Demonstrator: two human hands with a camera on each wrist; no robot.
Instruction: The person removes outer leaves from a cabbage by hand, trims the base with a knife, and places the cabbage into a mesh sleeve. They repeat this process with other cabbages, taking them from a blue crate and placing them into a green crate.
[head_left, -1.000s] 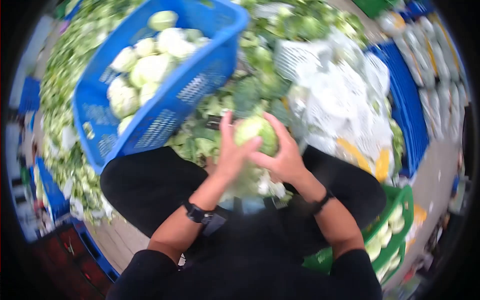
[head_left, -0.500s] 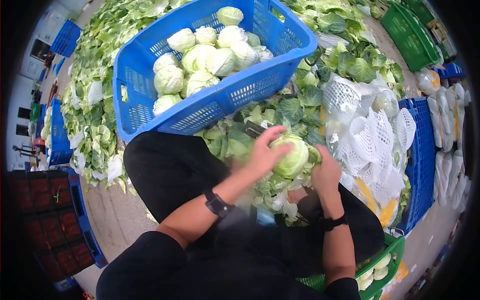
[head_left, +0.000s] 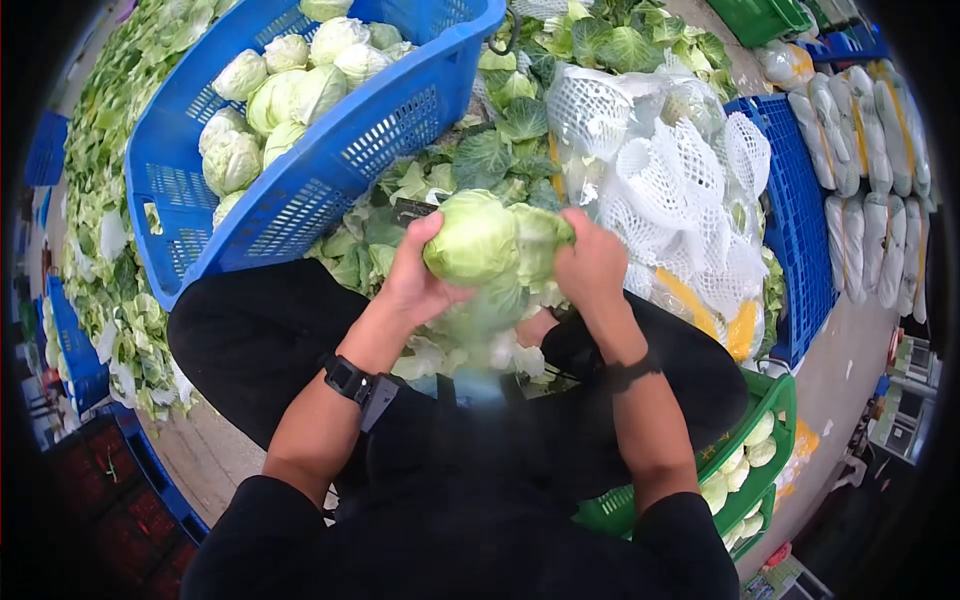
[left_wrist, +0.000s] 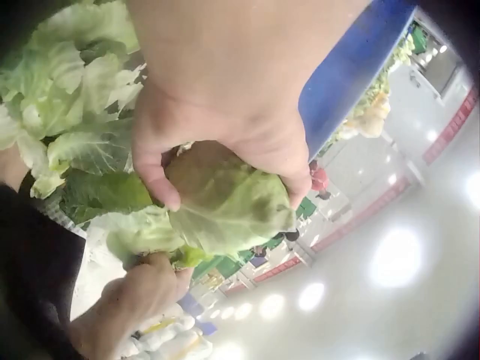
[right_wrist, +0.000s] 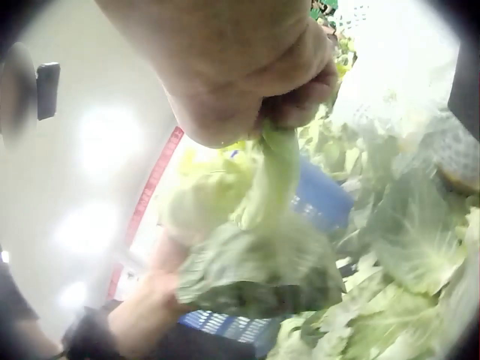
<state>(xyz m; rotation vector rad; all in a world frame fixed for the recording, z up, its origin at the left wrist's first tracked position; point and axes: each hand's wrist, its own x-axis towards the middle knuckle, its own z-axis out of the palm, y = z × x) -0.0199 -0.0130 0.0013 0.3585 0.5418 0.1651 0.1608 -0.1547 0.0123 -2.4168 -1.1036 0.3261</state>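
A pale green cabbage (head_left: pixel 468 238) is held above the person's lap. The left hand (head_left: pixel 412 275) grips it from the left side, thumb and fingers spread around it in the left wrist view. On the cabbage's other side, the right hand (head_left: pixel 594 262) pinches an outer leaf (head_left: pixel 540 238) with curled fingers. In the right wrist view that leaf (right_wrist: pixel 259 266) hangs from the fingers by its pale stalk, partly covering the cabbage behind. Loose leaves (head_left: pixel 470 345) lie below the hands, between the crossed legs.
A blue crate (head_left: pixel 330 205) with several cabbages leans at the left knee. White foam nets (head_left: pixel 670 190) in plastic are heaped at the right, beside a blue pallet (head_left: pixel 795 220). Green crates (head_left: pixel 785 400) with cabbages stand by the right hip. Cut leaves (head_left: pixel 115 260) cover the floor at the left.
The left hand has shifted from over the cabbage to its left side. The right hand now pulls an outer leaf out to the right. The head view has swung about.
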